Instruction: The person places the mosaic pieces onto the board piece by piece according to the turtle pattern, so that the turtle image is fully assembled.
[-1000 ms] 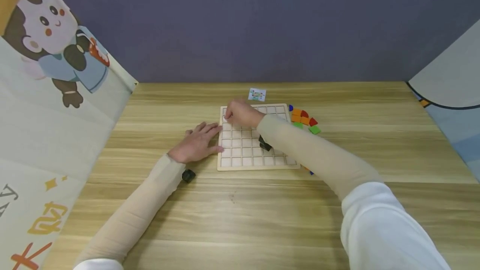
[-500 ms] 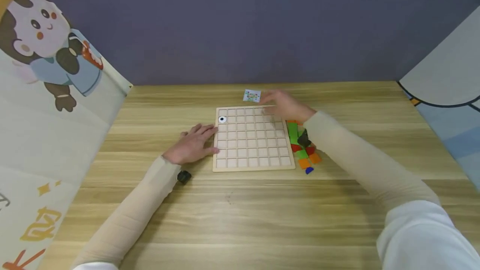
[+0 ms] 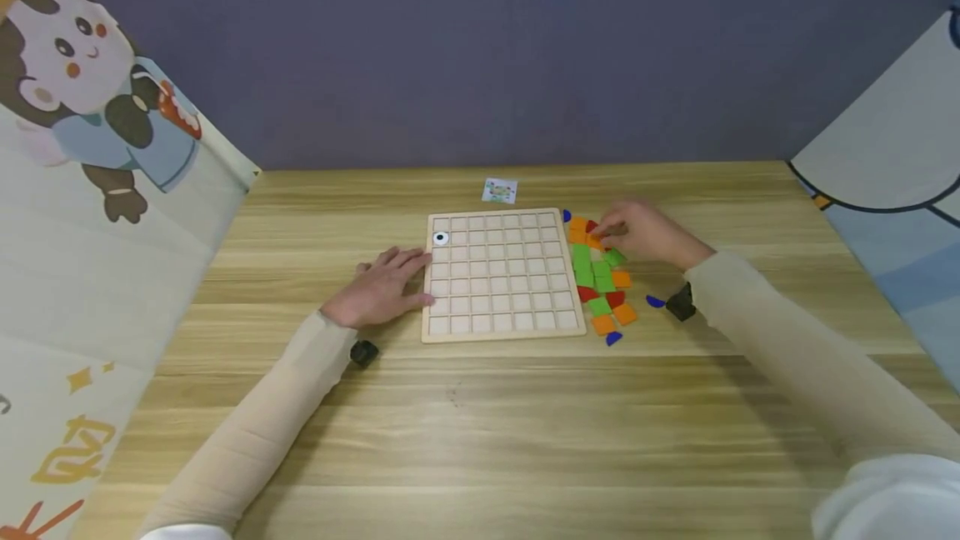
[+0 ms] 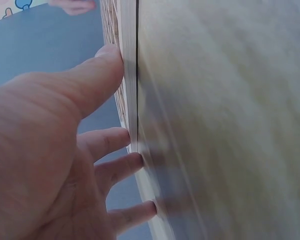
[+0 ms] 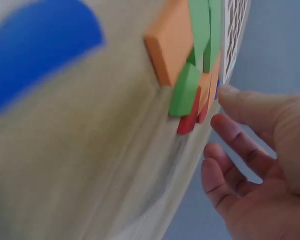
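Note:
My left hand (image 3: 378, 288) lies spread at the left edge of a wooden grid board (image 3: 501, 282). Its thumb and fingertips touch the board's edge in the left wrist view. A white disc with a black dot (image 3: 441, 238), like an eye, sits in a cell at the board's upper left. My right hand (image 3: 645, 232) reaches over the far end of the loose coloured tiles. In the right wrist view its thumb and fingers are apart with nothing between them, close by red (image 5: 189, 117) and green (image 5: 185, 92) tiles. Orange tiles (image 3: 625, 314) lie nearer.
A small picture card (image 3: 499, 190) lies behind the board. Blue rounded pieces (image 3: 656, 301) lie at the edges of the tile group, right of the board. A black wrist camera (image 3: 681, 304) hangs under the right wrist. A dark wall (image 3: 525, 57) rises behind the table.
My right hand has left the board's upper left, where the eye disc now shows, and moved right to the coloured tiles. The left hand stays at the board's edge.

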`<action>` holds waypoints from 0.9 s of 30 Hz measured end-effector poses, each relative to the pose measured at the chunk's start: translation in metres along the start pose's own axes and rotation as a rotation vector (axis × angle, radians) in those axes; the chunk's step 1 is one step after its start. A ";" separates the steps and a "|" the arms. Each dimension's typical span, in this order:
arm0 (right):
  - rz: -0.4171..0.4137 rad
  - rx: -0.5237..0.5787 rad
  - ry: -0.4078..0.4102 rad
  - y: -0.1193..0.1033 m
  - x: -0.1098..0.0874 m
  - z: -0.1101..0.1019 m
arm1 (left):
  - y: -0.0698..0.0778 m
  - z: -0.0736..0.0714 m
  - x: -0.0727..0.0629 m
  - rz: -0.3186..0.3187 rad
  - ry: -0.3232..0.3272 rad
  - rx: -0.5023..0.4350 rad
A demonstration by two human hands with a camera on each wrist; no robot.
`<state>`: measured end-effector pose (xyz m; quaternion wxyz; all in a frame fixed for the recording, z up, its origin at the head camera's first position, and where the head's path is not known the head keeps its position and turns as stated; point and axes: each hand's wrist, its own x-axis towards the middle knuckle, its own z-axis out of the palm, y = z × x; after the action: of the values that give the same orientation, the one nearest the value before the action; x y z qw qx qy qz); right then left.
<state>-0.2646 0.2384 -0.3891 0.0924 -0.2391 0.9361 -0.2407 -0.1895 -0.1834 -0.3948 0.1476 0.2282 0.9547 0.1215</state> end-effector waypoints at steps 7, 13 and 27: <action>-0.175 -0.070 -0.030 -0.013 -0.014 0.013 | -0.001 0.000 0.001 0.002 -0.007 0.010; -0.079 -0.095 -0.022 -0.013 -0.010 0.015 | -0.001 0.000 0.001 -0.002 -0.009 0.008; 0.109 0.017 0.012 -0.023 0.005 0.020 | -0.001 0.002 0.000 -0.012 0.000 0.002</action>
<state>-0.2537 0.2106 -0.3956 0.1017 -0.1855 0.9462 -0.2447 -0.1895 -0.1840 -0.3969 0.1482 0.2227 0.9561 0.1194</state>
